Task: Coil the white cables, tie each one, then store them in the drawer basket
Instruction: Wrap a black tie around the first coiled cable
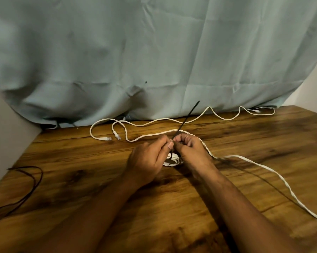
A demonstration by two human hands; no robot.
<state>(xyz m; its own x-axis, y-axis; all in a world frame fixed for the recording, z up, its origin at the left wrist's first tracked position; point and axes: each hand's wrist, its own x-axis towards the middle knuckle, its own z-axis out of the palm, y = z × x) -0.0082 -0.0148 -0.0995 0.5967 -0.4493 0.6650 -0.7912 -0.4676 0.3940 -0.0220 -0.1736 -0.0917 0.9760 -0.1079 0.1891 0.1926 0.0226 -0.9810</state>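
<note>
Dead centre of the desk (81, 179), both hands meet over the coil (172, 160): your left grip (146, 157) pinches the tie (188, 116) where it loops the white bundle. Your right grip (190, 150) is curled onto it from the other side, so one can steady the head while the other pulls. The tie's black tail spears up toward 1 o'clock, clear of your fingers, and there's slack to take up, I'd judge, so this one isn't cinched. A trailing cable (263, 168) runs from behind your hands out to 4 o'clock; whether it belongs to this coil I can't tell. The back cable (154, 122) lies loose along the far edge, 10 to 2 o'clock, uncoiled. A black lead (33, 179) sits at 8 o'clock. No basket in sight.
</note>
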